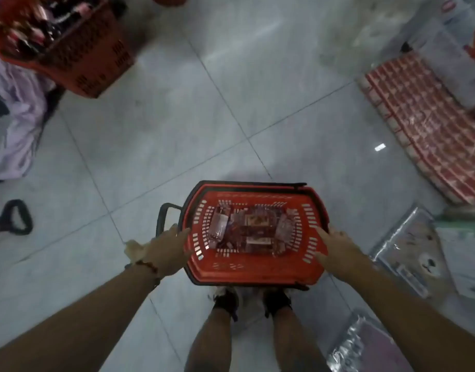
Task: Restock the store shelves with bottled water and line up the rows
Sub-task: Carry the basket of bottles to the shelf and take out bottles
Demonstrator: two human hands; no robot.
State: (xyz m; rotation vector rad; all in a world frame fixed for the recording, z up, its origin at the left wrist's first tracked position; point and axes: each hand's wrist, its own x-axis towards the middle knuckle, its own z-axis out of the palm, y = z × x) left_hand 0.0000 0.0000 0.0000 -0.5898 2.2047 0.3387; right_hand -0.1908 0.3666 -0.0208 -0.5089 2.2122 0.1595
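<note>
My left hand (165, 249) and right hand (335, 247), fingers straight, press the red basket's (255, 269) sides at lower centre, steadying it.

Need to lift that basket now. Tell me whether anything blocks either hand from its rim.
Nothing visible does. The left hand and right hand already sit at opposite sides of the red basket, with no object between them and its rim.
</note>
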